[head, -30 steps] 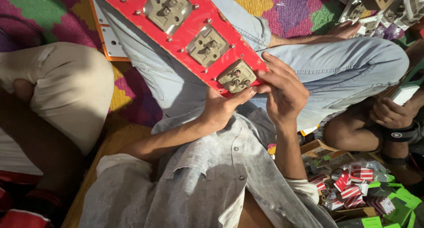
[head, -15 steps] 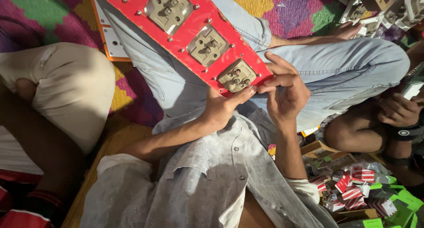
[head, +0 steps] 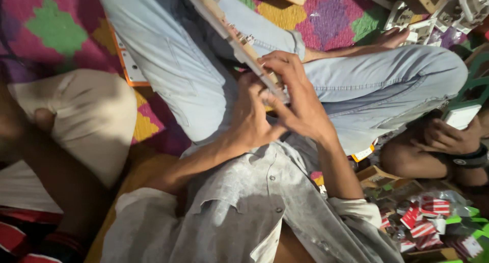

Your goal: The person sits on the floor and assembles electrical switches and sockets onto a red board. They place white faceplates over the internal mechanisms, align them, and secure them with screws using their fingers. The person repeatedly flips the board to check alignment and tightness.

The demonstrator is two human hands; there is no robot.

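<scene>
Centre frame: your left hand (head: 252,117) and right hand (head: 300,102) both grip the lower end of the wooden switch board (head: 237,38), turned edge-on over your jeans (head: 168,74) (fittings mostly hidden). Probably an inspection step; next needs steady two-handed support.

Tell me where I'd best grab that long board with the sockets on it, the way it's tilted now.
Probably the bare far end of the board, pinching its thin edge from above: it stands edge-on and slanted, and the left hand and right hand already crowd the near end.
</scene>
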